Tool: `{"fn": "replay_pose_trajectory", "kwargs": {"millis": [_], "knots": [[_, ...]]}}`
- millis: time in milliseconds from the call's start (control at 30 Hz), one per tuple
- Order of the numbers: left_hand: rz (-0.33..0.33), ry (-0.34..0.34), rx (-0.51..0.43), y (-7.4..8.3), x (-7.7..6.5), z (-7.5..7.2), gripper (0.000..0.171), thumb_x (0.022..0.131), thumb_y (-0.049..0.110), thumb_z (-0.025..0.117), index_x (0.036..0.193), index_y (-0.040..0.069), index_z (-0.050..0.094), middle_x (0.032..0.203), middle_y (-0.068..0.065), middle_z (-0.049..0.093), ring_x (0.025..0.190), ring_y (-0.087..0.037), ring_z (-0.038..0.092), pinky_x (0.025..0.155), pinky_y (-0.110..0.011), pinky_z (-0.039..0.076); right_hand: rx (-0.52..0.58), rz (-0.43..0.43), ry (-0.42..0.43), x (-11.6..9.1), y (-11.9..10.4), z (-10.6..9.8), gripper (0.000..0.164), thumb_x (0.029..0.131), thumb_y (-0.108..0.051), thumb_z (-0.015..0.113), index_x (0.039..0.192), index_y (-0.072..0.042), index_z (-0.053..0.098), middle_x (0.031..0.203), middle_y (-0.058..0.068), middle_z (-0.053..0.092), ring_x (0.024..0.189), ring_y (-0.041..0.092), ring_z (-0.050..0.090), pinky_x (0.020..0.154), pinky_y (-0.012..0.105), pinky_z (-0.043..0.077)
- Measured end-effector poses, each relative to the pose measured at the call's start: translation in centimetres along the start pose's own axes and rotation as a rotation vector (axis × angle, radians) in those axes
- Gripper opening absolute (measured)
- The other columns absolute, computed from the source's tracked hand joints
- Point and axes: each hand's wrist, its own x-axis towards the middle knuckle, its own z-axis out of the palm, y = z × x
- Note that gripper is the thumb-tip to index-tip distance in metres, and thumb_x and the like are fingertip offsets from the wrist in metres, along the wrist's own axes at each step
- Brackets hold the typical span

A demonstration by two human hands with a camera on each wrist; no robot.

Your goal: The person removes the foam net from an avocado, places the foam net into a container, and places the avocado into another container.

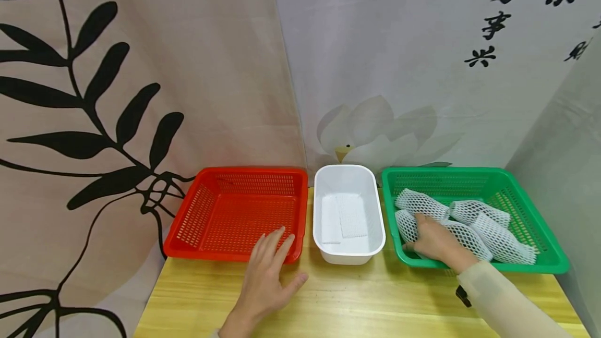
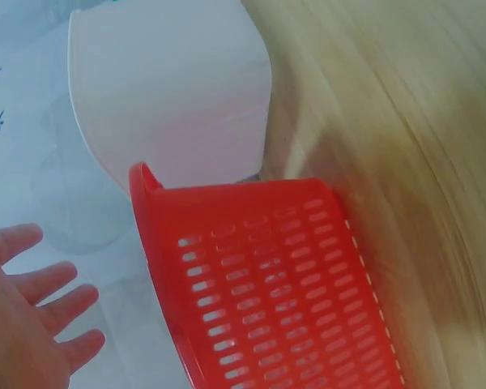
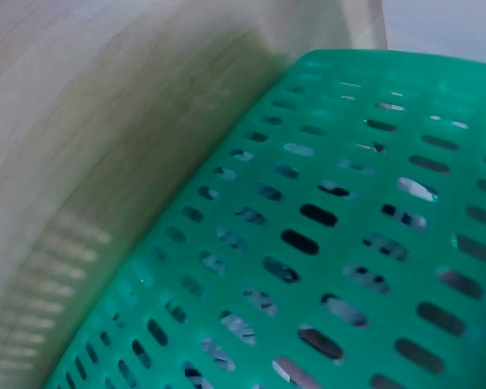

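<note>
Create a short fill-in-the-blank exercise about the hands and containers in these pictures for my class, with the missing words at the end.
1. The right hand reaches among mesh sleeves coloured ____.
2. The white tub stands ____ the red basket and the green basket.
3. The left hand is nearer to the red basket than to the ____ basket.

Missing words: white; between; green.

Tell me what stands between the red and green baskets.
A white tub stands between the red basket and the green basket, as the head view shows.
</note>
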Motion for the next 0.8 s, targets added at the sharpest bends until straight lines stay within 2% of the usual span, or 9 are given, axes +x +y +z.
{"fn": "replay_pose_trajectory", "kwargs": {"millis": [200,333,500,633,800], "knots": [[0.019,-0.004,-0.022,0.5,-0.3,0.4,0.073,0.083,0.059,0.055,0.138,0.010,0.047,0.148,-0.009,0.034,0.129,-0.034,0.038,0.108,-0.053,0.020,0.045,0.024,-0.003,0.3,0.3,0.3,0.091,0.074,-0.031,0.077,0.133,0.020,0.029,0.130,0.040,0.040,0.116,0.052,0.043,0.092,0.061,0.038],[0.036,0.003,-0.032,0.9,-0.4,0.6,0.072,0.084,0.058,0.054,0.139,0.012,0.047,0.148,-0.008,0.035,0.129,-0.034,0.038,0.108,-0.053,0.020,0.063,0.046,0.010,0.1,0.6,0.2,0.087,0.076,-0.029,0.073,0.133,0.020,0.029,0.130,0.040,0.040,0.114,0.053,0.044,0.090,0.061,0.039],[0.055,0.011,-0.038,1.3,-0.5,0.8,0.073,0.083,0.057,0.056,0.141,0.013,0.044,0.147,-0.009,0.035,0.128,-0.032,0.039,0.107,-0.053,0.021,0.080,0.052,0.040,-0.5,0.5,-0.9,0.086,0.077,-0.031,0.071,0.134,0.018,0.029,0.129,0.039,0.042,0.110,0.052,0.048,0.086,0.062,0.041],[0.068,0.013,-0.048,1.7,-0.5,0.8,0.075,0.078,0.052,0.065,0.140,0.013,0.045,0.146,-0.010,0.037,0.128,-0.032,0.040,0.107,-0.053,0.020,0.099,0.049,0.064,-1.1,0.0,-2.0,0.087,0.079,-0.033,0.070,0.136,0.016,0.027,0.132,0.038,0.038,0.113,0.053,0.045,0.088,0.062,0.040],[0.087,0.017,-0.062,2.1,-0.6,0.9,0.072,0.080,0.054,0.061,0.137,0.011,0.049,0.145,-0.010,0.039,0.127,-0.033,0.040,0.107,-0.053,0.021,0.118,0.047,0.104,-1.9,-0.8,-3.3,0.086,0.081,-0.033,0.069,0.139,0.012,0.026,0.136,0.036,0.035,0.113,0.052,0.045,0.085,0.062,0.041]]}}
